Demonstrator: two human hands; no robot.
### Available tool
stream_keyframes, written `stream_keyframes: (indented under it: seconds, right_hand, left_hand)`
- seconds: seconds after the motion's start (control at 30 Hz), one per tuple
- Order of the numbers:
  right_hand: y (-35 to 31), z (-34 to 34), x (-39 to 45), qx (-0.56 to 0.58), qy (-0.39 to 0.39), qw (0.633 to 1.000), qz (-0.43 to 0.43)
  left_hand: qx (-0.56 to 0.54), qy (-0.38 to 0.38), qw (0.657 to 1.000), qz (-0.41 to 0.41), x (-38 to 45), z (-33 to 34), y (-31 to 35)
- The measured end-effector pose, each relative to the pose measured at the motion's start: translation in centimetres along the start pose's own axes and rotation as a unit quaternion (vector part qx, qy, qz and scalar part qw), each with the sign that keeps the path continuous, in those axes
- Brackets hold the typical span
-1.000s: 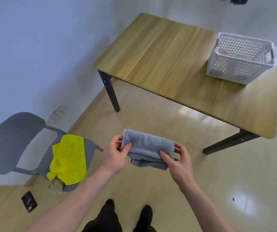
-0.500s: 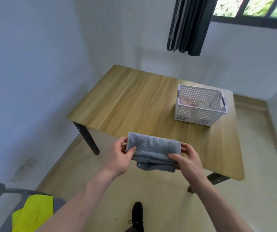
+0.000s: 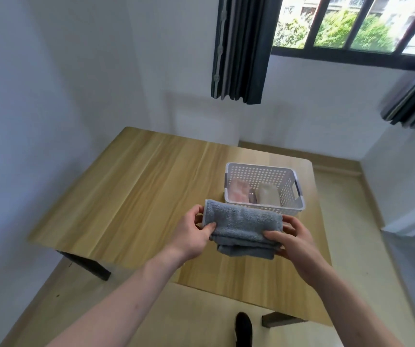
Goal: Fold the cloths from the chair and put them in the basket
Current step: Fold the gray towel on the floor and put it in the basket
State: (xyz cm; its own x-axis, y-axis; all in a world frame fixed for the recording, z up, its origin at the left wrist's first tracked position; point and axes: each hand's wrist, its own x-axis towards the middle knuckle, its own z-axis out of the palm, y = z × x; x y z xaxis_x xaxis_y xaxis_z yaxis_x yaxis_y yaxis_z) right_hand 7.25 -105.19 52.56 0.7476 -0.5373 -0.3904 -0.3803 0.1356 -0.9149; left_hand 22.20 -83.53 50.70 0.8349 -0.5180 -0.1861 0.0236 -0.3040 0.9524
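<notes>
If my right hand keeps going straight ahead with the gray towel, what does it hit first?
Probably the near wall of the white basket, just beyond the right hand and gray towel; depth and height are uncertain.

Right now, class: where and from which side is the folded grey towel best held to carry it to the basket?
Hold the folded grey towel at its two short ends, coming in from either side as the left hand and right hand do: thumbs on top, fingers beneath. Its loose layers hang at the near edge, so end grips likely keep the fold shut on the way to the basket.

cloth [image 3: 245, 222] grey | basket [image 3: 290, 209] white, perforated | table [image 3: 131, 196] light woodgrain | curtain [image 3: 241, 46] dark
</notes>
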Motion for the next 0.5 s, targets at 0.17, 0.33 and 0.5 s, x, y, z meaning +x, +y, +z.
stream_keyframes:
  seconds: [0.17,0.33,0.5]
  right_hand:
    - [-2.7,-4.8,7.9,-0.048,-0.065,0.996,0.034]
    - [-4.3,-9.2,15.8,-0.148,-0.114,0.98,0.062]
    - [-4.3,-11.2,22.1,-0.257,-0.127,0.955,0.076]
  left_hand:
    - [0.025,0.007,1.0,-0.005,7.0,4.5,2.6]
    - [0.077,0.005,0.997,-0.01,14.5,8.9,4.2]
    - [0.118,0.028,0.993,0.0,22.3,12.9,5.3]
